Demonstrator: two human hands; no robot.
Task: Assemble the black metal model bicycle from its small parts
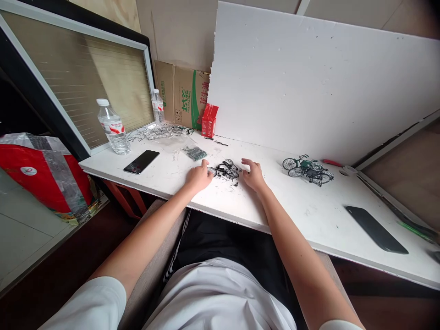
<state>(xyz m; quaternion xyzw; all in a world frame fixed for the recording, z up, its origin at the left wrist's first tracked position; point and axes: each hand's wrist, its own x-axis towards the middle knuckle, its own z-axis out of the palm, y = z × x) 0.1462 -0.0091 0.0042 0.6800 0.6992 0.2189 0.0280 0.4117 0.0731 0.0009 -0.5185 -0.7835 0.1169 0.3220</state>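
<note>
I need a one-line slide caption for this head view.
Left hand and right hand flank small black bicycle parts on a white table, with model bicycles off to the right.

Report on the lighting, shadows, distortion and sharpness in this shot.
Head view throughout: soft, mostly even light over the white table; a faint shadow beside the right forearm; wide-angle stretching toward the edges; top right corner darkened; small black parts between the hands too fine to tell apart.
</note>
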